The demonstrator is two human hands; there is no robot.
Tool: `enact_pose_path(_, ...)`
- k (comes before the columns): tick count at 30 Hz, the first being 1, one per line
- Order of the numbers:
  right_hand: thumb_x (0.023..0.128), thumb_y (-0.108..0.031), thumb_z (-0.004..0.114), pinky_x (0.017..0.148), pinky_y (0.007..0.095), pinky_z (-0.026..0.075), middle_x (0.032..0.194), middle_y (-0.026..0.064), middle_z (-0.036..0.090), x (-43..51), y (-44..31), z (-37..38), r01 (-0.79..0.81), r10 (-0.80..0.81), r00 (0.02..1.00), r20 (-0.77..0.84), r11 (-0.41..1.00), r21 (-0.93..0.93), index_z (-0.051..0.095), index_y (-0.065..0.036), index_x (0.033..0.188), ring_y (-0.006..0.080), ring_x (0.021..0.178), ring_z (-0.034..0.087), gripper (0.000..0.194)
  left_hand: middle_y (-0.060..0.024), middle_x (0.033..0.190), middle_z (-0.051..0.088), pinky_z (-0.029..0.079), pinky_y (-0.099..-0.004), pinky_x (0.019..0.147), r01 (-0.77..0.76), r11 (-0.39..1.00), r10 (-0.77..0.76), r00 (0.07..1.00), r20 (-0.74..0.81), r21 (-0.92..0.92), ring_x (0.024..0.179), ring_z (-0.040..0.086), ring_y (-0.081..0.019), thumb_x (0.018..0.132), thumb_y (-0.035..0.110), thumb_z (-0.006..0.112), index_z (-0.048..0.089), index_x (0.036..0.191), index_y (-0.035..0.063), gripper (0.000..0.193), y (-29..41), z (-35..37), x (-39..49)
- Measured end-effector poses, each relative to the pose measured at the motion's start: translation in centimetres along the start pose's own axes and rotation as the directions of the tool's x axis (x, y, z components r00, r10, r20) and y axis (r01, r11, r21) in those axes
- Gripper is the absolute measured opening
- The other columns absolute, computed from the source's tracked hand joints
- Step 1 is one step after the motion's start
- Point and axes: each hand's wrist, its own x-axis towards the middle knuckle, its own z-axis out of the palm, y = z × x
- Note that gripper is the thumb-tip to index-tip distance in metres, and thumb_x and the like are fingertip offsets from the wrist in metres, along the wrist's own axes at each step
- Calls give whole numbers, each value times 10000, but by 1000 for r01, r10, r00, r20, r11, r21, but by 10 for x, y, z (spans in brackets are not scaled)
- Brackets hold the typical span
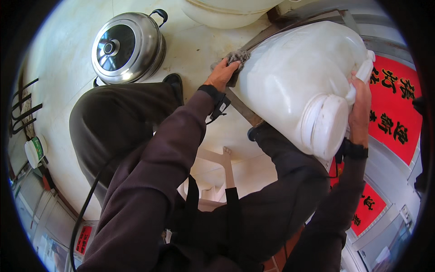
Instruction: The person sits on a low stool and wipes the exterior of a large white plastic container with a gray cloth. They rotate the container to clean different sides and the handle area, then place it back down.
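Observation:
A large white plastic jug (292, 74) with a wide screw cap (329, 125) lies tilted on its side above my right knee. My left hand (222, 74) grips a crumpled grey cloth (238, 59), which touches the jug's lower left side. Around the white handle (365, 69) on the jug's far right side closes my right hand (360, 105); some of its fingers are hidden behind the handle. Beneath the jug runs a brownish flat bar or edge (243, 107).
A steel pot with a glass lid (127, 47) stands on the pale tiled floor (183, 37). Another large white container (231, 13) is at the top. Red paper banners (394, 108) hang at right. A white tub (35, 151) is at far left. Between my legs shows a pale stool or chair frame (227, 166).

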Motion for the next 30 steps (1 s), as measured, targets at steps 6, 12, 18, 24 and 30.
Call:
enact_pose_path(6, 956, -334, 610, 864, 301, 464, 1075, 53, 627, 1, -10, 11, -116, 119, 993, -15, 984, 134, 612, 37, 1200, 155, 976, 588, 443, -128, 1358, 589, 517, -385, 979, -118, 986, 82, 955, -285, -114, 1213, 599, -255, 1034, 278, 563, 490, 1417, 54, 449, -65, 14, -42)
enact_pose_path(12, 933, -365, 611, 875, 295, 467, 1108, 73, 658, -2, -12, 13, -49, 50, 999, 1, 988, 144, 622, 39, 1233, 162, 995, 605, 503, -125, 1411, 531, 493, -438, 1039, -124, 905, -50, 918, -392, -407, 1264, 544, -271, 1052, 299, 496, 401, 1467, 36, 501, -89, 80, -80)
enact_pose_path(18, 931, -411, 619, 826, 305, 485, 986, 58, 696, 8, 1, 12, 28, -30, 999, 13, 990, 141, 687, 26, 1101, 156, 912, 636, 474, -122, 1356, 587, 495, -443, 1052, 22, 898, -159, 947, -279, -439, 1274, 549, -264, 1053, 298, 418, 483, 1385, 9, 444, -49, 128, -123)
enact_pose_path(24, 981, -334, 626, 863, 294, 502, 1084, 59, 691, 3, 3, 8, 144, -196, 969, 149, 941, 306, 648, 7, 1207, 141, 974, 640, 409, -111, 1345, 611, 481, -422, 1044, 159, 861, -238, 966, -105, -483, 1241, 570, -273, 1018, 299, 411, 542, 1343, 42, 435, 5, 173, -172)
enact_pose_path(30, 1027, -307, 596, 847, 313, 535, 1116, 39, 670, -4, -3, 6, 168, -257, 951, 172, 897, 410, 600, -10, 1312, 150, 993, 643, 411, -158, 1301, 633, 469, -457, 1069, 107, 958, -123, 991, -44, -267, 1213, 595, -300, 1089, 259, 342, 570, 1289, -13, 407, 67, 190, -222)
